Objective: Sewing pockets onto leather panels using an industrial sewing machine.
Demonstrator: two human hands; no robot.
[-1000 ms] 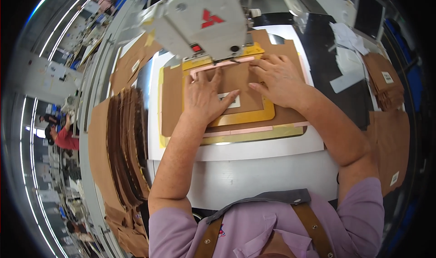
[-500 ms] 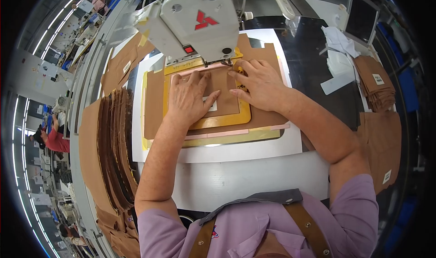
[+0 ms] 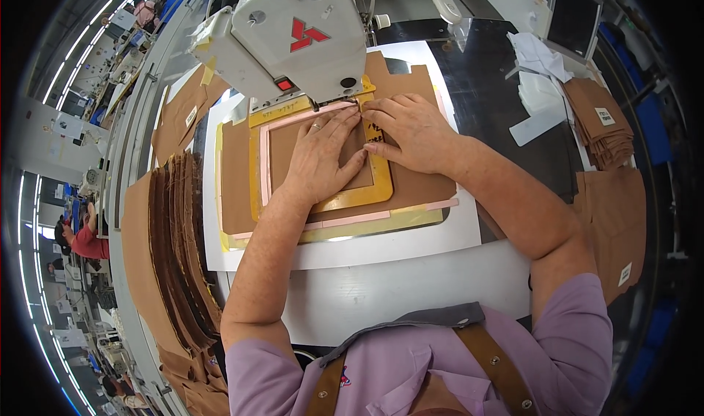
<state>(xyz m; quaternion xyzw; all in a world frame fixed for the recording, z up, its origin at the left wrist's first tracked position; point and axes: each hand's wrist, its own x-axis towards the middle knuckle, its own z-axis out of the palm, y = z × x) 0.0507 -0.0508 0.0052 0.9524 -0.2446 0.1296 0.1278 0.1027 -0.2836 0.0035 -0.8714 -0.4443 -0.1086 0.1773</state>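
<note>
Resting the left hand [image 3: 323, 156] flat on brown fabric [image 3: 422, 184] inside the yellow frame [image 3: 356, 197], fingers outstretched, gripping nothing. Got the right hand [image 3: 418, 134] loosely spread over the frame's right edge, no visible pinch. Seeing the fabric directly under both, longer left-to-right, just inside the white sheet's [image 3: 455, 229] near edge.

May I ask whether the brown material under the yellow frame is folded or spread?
Spread: brown material lies flat around the yellow frame.
</note>
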